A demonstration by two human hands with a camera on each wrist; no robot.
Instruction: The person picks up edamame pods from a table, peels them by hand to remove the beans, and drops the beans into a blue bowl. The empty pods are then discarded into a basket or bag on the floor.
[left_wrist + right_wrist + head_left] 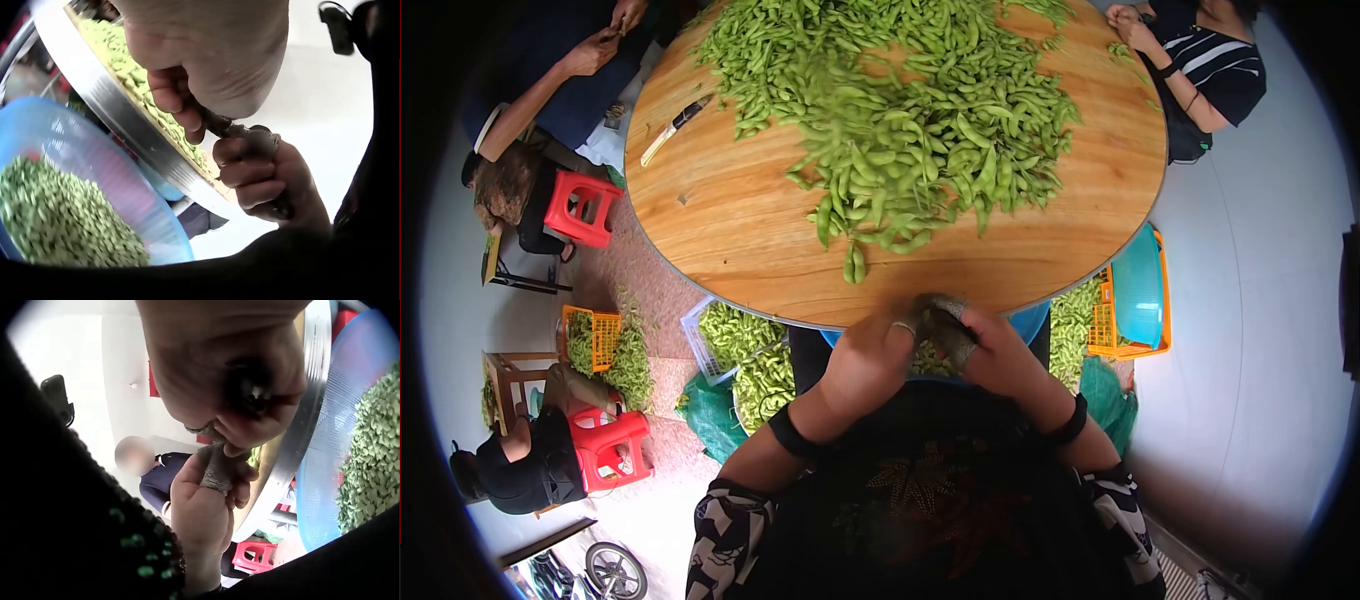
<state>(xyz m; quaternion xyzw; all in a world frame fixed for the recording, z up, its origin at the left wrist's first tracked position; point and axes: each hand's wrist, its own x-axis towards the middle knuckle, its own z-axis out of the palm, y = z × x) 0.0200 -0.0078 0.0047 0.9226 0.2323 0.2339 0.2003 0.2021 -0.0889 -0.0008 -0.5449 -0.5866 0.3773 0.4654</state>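
Observation:
My left hand [867, 362] and right hand [1006, 358] meet at the table's near edge in the head view, above a blue basket [159, 215] of shelled green beans [69, 215]. Curled fingers of the right hand grip a dark-handled tool [283, 206], whose butt pokes out of the fist in the left wrist view. Grey wrapping [216, 475] covers the left thumb, and its fingers are curled toward the right hand; I cannot tell what they hold. Green soybean pods [900, 150] are heaped on the round wooden table [730, 235] just beyond both hands.
A knife [675, 130] lies at the table's left. Crates of pods [730, 335] stand on the floor beside me, with an orange crate [1105, 325] and turquoise basin [1138, 290] at right. Other people sit around, some on red stools [582, 208].

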